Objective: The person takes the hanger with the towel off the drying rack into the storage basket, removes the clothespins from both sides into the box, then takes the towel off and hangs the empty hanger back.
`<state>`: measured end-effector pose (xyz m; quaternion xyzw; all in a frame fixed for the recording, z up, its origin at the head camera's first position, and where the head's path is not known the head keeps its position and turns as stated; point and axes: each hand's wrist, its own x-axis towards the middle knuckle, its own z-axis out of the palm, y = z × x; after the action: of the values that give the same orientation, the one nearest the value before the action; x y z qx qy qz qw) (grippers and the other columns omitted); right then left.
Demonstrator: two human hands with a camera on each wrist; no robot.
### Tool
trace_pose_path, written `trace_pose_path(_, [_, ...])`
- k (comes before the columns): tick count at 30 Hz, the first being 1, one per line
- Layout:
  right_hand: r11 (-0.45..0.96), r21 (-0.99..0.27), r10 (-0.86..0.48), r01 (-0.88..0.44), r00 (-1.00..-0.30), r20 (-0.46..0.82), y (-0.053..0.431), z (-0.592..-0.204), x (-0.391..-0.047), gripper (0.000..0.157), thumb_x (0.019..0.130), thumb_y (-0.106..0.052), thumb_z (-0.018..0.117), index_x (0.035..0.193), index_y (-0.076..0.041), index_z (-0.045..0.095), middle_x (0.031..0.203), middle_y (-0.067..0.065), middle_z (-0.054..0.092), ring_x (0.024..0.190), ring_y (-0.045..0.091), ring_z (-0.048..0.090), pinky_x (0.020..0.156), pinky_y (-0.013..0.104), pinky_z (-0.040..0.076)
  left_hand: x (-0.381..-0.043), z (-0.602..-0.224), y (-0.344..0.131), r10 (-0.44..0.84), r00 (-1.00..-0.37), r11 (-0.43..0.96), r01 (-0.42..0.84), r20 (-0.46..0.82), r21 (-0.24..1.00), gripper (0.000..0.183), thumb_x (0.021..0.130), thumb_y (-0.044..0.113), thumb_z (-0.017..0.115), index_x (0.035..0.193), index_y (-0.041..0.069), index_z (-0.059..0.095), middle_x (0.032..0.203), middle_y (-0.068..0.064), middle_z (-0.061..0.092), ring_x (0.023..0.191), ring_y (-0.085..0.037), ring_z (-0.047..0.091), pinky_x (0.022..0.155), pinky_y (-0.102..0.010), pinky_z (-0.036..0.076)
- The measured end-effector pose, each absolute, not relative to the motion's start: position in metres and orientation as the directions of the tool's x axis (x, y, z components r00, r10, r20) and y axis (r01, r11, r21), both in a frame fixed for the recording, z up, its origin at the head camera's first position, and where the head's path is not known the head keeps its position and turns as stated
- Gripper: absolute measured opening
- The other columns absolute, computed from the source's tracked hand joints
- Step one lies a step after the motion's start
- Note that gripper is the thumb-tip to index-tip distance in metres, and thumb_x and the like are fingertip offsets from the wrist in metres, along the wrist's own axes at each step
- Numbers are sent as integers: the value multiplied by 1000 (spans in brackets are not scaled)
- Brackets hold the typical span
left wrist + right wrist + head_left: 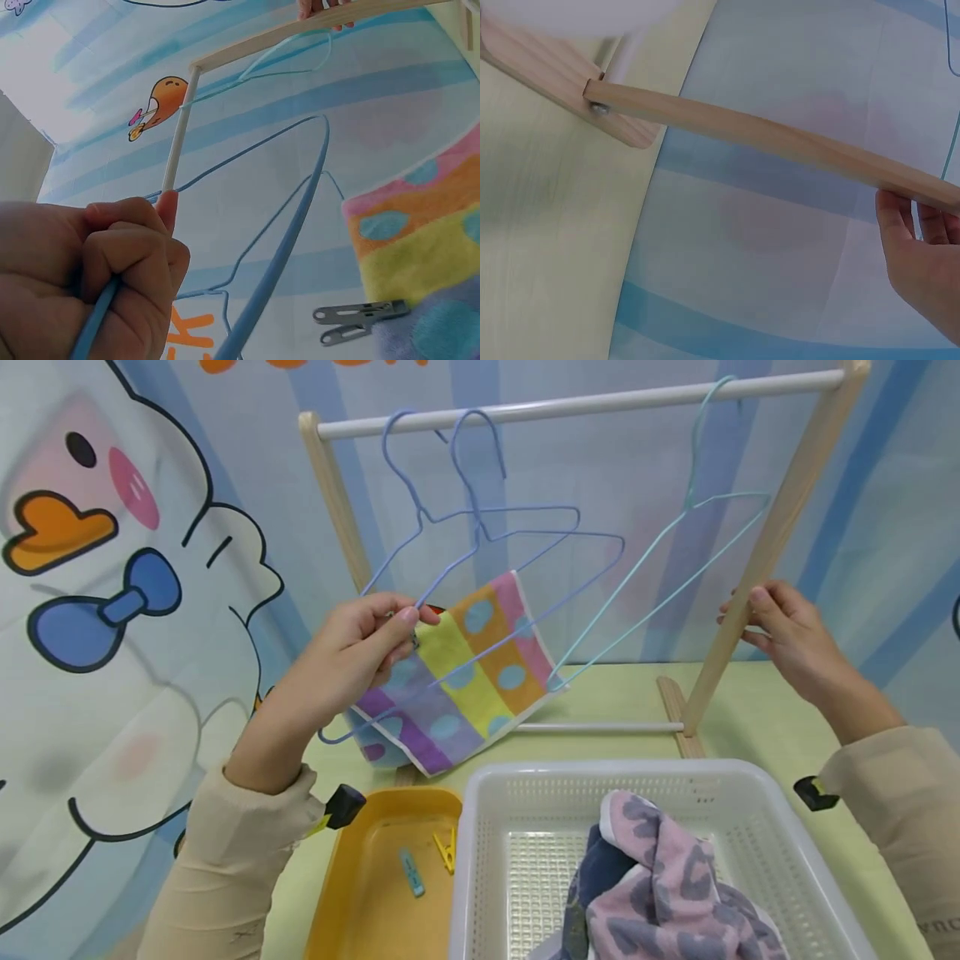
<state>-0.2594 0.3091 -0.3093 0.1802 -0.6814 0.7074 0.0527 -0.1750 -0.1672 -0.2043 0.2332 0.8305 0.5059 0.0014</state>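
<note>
My left hand (360,647) pinches the left shoulder of a blue wire hanger (555,608), whose hook crosses in front of the rack's white rail (600,406). Behind it, a second blue hanger (517,510) hooks over the rail. A colourful dotted towel (468,668) hangs beyond the left hand; a grey clothespin (364,319) grips its edge in the left wrist view. My right hand (798,643) holds the rack's right wooden post (765,547), fingers around its edge. Near that post a mint-green hanger (660,539) hangs from the rail.
A white plastic basket (806,860) in front holds crumpled pink-and-grey and dark cloth (667,885). Left of it, a yellow tray (360,877) contains a teal clothespin (412,872) and a yellow clothespin (446,850). A cartoon-printed backdrop (247,460) stands behind the rack.
</note>
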Motion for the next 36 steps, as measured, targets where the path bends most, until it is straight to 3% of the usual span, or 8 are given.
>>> trace_pose_path(13, [-43,-948,-232,-317,-919,318,313,-306,-257,31,107,-27,42,130,-7,45,119,5,57,113,12,56,89,17,48,-198,-171,-133,360,-901,327,365,242,871,31,108,23,43,120,3,64,71,-6,40,50,-14,21,46,-25,22])
trace_pose_path(21, [-32,-950,-218,-310,-926,309,314,-308,-256,30,107,-27,42,130,-8,45,117,3,58,112,10,57,87,17,49,-207,-164,-118,376,-895,308,363,238,879,32,109,24,41,123,5,62,76,-8,43,50,-14,22,49,-25,27])
trace_pose_path(28, [-41,-945,-217,-325,-920,326,314,-308,-257,27,107,-25,42,128,-9,47,116,4,58,110,13,57,87,17,49,-213,-164,-109,377,-901,300,338,215,892,30,109,21,42,123,3,62,75,-6,43,49,-13,22,46,-23,22])
trace_pose_path(36, [-15,-944,-206,-330,-923,326,314,-309,-256,29,107,-27,42,128,-8,47,116,5,57,110,13,56,86,17,49,-214,-174,-101,393,-900,328,330,190,885,29,109,18,40,109,-1,62,73,-8,45,52,-12,25,49,-23,23])
